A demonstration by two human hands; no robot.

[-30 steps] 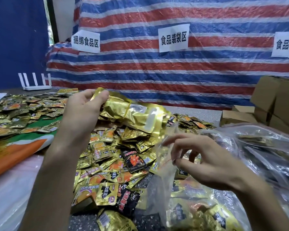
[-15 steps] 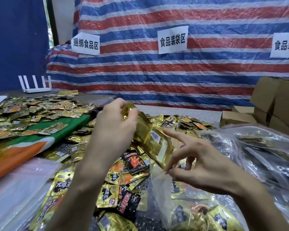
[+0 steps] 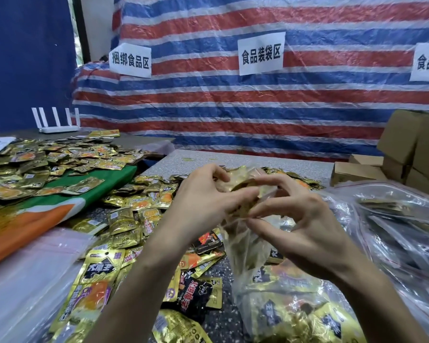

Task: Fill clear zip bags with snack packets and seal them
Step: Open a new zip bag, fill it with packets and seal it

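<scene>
My left hand [image 3: 203,201] grips a bunch of gold snack packets [image 3: 243,185] and holds them at the mouth of a clear zip bag [image 3: 270,288]. My right hand [image 3: 305,224] pinches the bag's upper edge right beside the packets. The bag hangs down toward me and has several gold packets in its bottom. Loose gold and black snack packets [image 3: 139,219] lie heaped on the speckled table [image 3: 233,159] under and left of my hands. The bag's zip strip is hidden by my fingers.
A pile of filled clear bags [image 3: 394,219] lies at the right, with cardboard boxes [image 3: 406,149] behind. Empty clear bags [image 3: 30,268] lie at lower left beside a green and orange cloth [image 3: 60,204] covered with more packets. A white router [image 3: 57,125] stands far left.
My left hand carried the gold packets down and right from above the heap to the bag's mouth. My right hand rose a little and closed in on the bag's edge.
</scene>
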